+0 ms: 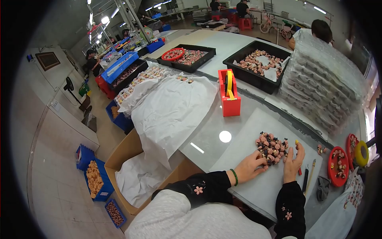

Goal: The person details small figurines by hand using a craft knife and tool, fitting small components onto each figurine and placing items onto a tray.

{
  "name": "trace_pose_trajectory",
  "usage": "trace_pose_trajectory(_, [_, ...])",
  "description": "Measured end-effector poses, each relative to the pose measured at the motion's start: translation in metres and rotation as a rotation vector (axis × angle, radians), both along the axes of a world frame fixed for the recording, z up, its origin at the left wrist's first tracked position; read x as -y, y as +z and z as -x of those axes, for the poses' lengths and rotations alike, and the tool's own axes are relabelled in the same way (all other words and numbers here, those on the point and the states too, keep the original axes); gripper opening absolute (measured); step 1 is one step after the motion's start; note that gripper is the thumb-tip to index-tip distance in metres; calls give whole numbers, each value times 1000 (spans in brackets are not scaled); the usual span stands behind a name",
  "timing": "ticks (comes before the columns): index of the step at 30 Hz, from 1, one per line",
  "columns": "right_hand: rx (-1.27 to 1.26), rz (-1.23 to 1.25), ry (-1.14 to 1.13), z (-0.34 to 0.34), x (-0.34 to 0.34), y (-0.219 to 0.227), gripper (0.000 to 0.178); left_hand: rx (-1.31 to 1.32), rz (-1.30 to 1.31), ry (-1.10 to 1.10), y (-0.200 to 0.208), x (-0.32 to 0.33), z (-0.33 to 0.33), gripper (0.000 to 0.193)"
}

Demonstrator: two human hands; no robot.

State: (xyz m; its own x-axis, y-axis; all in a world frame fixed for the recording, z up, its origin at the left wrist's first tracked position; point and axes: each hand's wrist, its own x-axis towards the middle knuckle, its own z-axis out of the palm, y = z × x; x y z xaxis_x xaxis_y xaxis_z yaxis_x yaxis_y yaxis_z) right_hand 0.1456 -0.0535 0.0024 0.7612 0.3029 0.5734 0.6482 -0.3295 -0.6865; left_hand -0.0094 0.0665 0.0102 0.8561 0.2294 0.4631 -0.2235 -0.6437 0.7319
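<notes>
A pile of small pink pieces with black parts point(274, 148) lies on a white sheet point(238, 157) in front of me. At the pile's near left edge is my left hand point(250, 167), its fingers curled against the pieces. Whatever it pinches there is too small to make out. Just right of the pile my right hand point(293, 162) is raised with fingers apart and nothing visibly held. One of its fingertips is yellow, perhaps a cover. A black pen point(305, 178) and a thin brush-like stick point(311, 175) lie beside my right wrist.
A red tape dispenser point(230, 101) stands beyond the sheet. Black trays point(254, 79) of pieces sit farther back, beside stacked clear plastic trays point(322, 83). Red dishes point(338, 167) are at right. An open cardboard box point(123, 153) is at left. People work in the background.
</notes>
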Motion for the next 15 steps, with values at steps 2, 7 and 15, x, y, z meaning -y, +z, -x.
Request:
trace_pose_trajectory(2, [-5,-19,4,4,-1,10,32,7,-8,-6,2,3,-2,23])
trace_pose_trajectory(7, [-561,-224,237,33,5,56,29,-2,-7,-45,-3,1,-1,20])
trace_pose_trajectory(15, [-445,-178,346,65,33,45,25,-95,230,20,14,1,-1,17])
